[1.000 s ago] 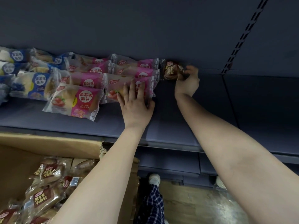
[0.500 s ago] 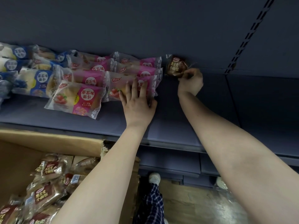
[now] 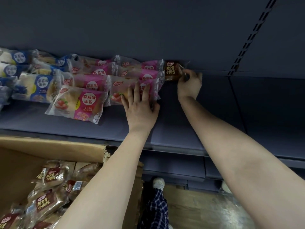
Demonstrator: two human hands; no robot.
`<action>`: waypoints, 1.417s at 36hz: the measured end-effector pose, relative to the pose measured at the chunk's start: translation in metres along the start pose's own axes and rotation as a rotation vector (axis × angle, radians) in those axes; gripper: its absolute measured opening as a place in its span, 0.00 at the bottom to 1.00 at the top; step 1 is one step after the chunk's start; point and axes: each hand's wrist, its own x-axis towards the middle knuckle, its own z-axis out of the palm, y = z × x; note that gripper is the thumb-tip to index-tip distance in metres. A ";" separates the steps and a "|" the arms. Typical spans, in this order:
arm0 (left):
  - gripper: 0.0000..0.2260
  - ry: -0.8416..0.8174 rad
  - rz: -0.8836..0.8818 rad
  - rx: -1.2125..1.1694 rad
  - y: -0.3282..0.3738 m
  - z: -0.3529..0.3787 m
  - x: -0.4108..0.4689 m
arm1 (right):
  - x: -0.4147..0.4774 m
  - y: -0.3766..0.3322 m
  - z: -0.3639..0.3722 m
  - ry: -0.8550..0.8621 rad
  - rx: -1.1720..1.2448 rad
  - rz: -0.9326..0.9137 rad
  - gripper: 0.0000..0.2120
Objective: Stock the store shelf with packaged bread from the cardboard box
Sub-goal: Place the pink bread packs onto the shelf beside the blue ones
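A brown bread packet (image 3: pixel 171 71) stands at the back of the dark shelf (image 3: pixel 189 129), right beside the pink strawberry bread packets (image 3: pixel 92 83). My right hand (image 3: pixel 189 85) pinches the brown packet's right edge. With straight fingers, my left hand (image 3: pixel 140 104) presses flat on the right end of the pink stack. At lower left the cardboard box (image 3: pixel 49 151) holds several more brown packets (image 3: pixel 44 202).
Blue bread packets (image 3: pixel 29 83) fill the shelf's left part. One pink packet (image 3: pixel 77 103) lies loose in front of the rows. The shelf's back wall (image 3: pixel 148 30) rises behind. Lower shelves, a wooden floor (image 3: pixel 198 212) and my shoe (image 3: pixel 158 182) show below.
My right hand has drawn the brown packet left until it sits against the pink stack. My left hand has stayed pressed on the pink packets.
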 end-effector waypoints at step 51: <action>0.30 0.052 -0.420 0.185 -0.176 -0.148 -0.187 | -0.213 -0.123 -0.015 -0.627 -0.222 -1.056 0.10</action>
